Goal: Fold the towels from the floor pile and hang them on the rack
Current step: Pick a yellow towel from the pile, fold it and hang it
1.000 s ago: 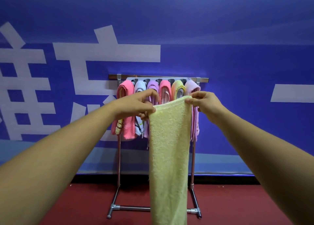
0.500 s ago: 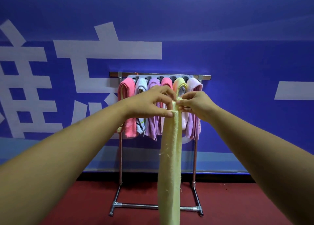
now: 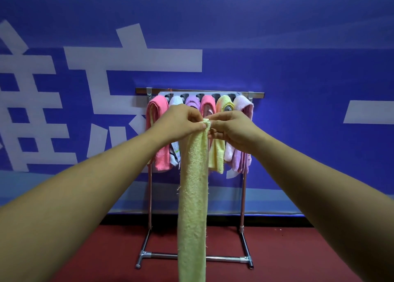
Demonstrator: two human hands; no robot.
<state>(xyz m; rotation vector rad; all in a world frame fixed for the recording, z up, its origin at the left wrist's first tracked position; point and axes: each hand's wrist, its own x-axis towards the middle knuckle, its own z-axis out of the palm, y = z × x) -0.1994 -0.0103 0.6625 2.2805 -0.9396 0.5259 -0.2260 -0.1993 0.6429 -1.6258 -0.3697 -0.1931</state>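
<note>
A pale yellow towel (image 3: 193,196) hangs as a long narrow strip, folded lengthwise, down past the bottom of the view. My left hand (image 3: 179,124) pinches its top edge from the left and my right hand (image 3: 232,130) pinches it from the right, fingertips almost meeting. Both hands are held up in front of the metal rack (image 3: 149,91), which carries several folded towels: pink (image 3: 158,154), white, purple, pink, yellow (image 3: 217,156) and pale lilac (image 3: 239,158). The floor pile is out of view.
The rack stands on a dark red floor (image 3: 85,256) against a blue wall (image 3: 298,68) with large white characters. Its base bar (image 3: 162,255) and two uprights lie behind the hanging strip.
The towel was held spread wide a second ago. My hands have come together, folding it lengthwise into a narrow strip; since half a second ago they have only shifted slightly.
</note>
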